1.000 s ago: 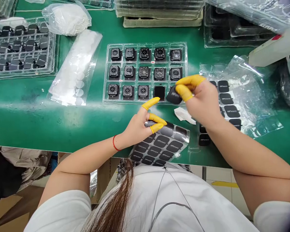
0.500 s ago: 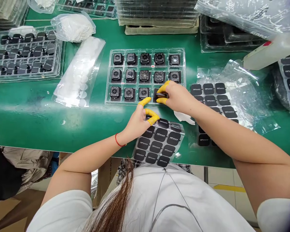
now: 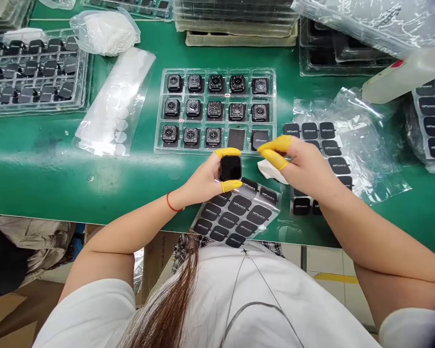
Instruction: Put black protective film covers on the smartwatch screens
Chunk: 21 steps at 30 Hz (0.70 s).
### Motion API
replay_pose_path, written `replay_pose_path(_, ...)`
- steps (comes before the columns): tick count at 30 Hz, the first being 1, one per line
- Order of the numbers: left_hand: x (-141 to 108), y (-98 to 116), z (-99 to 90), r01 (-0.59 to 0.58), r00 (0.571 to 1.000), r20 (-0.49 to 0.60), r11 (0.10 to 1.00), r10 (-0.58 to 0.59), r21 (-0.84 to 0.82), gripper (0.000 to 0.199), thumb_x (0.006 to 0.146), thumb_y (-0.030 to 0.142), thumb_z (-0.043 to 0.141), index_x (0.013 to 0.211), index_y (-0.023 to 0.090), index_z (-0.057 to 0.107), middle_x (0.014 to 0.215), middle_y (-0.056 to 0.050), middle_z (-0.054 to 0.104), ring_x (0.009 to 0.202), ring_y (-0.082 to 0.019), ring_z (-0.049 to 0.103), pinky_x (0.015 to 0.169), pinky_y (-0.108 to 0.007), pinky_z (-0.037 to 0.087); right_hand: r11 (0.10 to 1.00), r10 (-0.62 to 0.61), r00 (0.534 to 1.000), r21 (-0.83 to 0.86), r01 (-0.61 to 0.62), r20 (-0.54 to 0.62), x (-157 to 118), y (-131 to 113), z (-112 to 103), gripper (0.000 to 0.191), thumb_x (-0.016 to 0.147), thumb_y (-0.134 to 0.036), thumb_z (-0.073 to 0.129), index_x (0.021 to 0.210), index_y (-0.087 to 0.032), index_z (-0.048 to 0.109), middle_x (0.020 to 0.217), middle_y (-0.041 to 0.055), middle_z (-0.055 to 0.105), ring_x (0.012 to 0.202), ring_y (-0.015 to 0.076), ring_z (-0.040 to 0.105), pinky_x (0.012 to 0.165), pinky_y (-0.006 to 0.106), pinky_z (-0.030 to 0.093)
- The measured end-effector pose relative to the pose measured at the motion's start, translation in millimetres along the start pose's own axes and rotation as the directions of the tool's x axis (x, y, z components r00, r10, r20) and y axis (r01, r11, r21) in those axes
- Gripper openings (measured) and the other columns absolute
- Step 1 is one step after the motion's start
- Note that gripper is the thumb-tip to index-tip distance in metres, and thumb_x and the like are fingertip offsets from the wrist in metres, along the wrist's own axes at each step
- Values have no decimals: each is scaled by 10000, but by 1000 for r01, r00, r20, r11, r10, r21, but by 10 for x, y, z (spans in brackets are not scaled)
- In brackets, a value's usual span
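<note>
On the bench [image 3: 94,171], the tray's [image 3: 184,151] near-right-corner watch [image 3: 260,140] looked done; thirteen others [image 3: 214,109] seemed pending. Left hand [image 3: 206,179] gripped a bare watch [image 3: 231,167]; right hand [image 3: 302,162], loosely curled, looked empty.

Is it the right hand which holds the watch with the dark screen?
No, the left hand holds that watch by its edges.
</note>
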<state>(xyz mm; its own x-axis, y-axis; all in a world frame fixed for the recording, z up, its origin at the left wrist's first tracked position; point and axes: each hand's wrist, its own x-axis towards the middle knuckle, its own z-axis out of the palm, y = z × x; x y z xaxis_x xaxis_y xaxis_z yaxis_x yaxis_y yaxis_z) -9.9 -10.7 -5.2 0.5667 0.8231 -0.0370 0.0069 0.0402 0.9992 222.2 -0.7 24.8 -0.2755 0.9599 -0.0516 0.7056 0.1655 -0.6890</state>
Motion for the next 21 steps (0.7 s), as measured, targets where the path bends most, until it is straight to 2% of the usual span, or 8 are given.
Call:
replay_pose_path(3, -3, 39, -1, 14, 1000, 0, 1000, -14, -10, 602, 781, 377, 753, 1278, 246, 439, 1223, -82, 575, 871, -146, 648, 746, -296, 573, 934, -49, 999, -353, 48, 6, -117, 199, -29, 290, 882, -361, 557, 1002, -157, 724, 942, 146, 674, 890, 318, 611, 765, 477, 502)
replay_pose_path(5, -4, 37, 13, -13, 1000, -13, 1000, 13, 23, 585, 769, 374, 763, 1253, 228, 471, 1252, -90, 572, 936, -162, 643, 792, -298, 566, 913, -65, 998, -403, 67, 18, -162, 226, -4, 303, 884, -359, 551, 1008, -143, 723, 928, 159, 669, 894, 330, 604, 775, 493, 494)
replay_pose_path(8, -8, 2, 44, -38, 999, -28, 995, 41, 96, 585, 774, 354, 757, 1274, 227, 481, 1277, -88, 585, 992, -181, 644, 851, -318, 553, 981, -54, 998, -185, 48, -29, -152, 61, 54, 289, 896, -385, 557, 1063, -199, 702, 941, 112, 686, 907, 298, 615, 816, 487, 501)
replay_pose_path(10, -16, -22, 58, -68, 998, 1, 986, 68, 150, 594, 785, 342, 745, 1306, 248, 476, 1305, -77, 586, 1038, -200, 641, 892, -343, 542, 995, -42, 997, 98, 35, 72, -102, -109, 87, 366, 864, -414, 615, 1180, -231, 644, 960, 69, 692, 850, 246, 631, 789, 440, 531)
replay_pose_path(13, -29, -34, 54, -86, 993, 91, 979, 70, 184, 624, 791, 353, 737, 1346, 272, 462, 1242, -67, 632, 995, -207, 655, 890, -371, 539, 910, -106, 955, 414, -19, 277, 2, -271, 104, 541, 795, -363, 691, 1303, -240, 548, 1087, 57, 684, 899, 214, 652, 782, 387, 558)
replay_pose_path(16, -26, -35, 22, -20, 999, 51, 998, 17, 53, 662, 853, 409, 667, 1418, 271, 350, 960, -33, 687, 853, -179, 672, 815, -357, 550, 850, -120, 924, 519, -93, 362, 79, -265, 76, 395, 778, -314, 697, 1158, -222, 636, 1072, 52, 695, 930, 212, 656, 785, 369, 557)
replay_pose_path(18, -12, -49, 6, -1, 1000, -8, 998, 0, -68, 649, 900, 443, 594, 1434, 246, 281, 826, -9, 665, 831, -168, 677, 808, -344, 550, 825, -31, 940, 539, -167, 339, 95, -226, 72, 241, 784, -324, 699, 995, -210, 679, 922, 34, 706, 792, 187, 652, 703, 347, 551)
replay_pose_path(21, 0, -95, 37, 12, 1000, -1, 996, -12, -91, 735, 867, 472, 636, 1433, 228, 236, 864, -21, 659, 859, -174, 677, 809, -340, 555, 749, 156, 977, 627, -214, 148, 75, -215, 159, 202, 756, -357, 743, 854, -216, 637, 795, 11, 681, 689, 166, 636, 635, 325, 540)
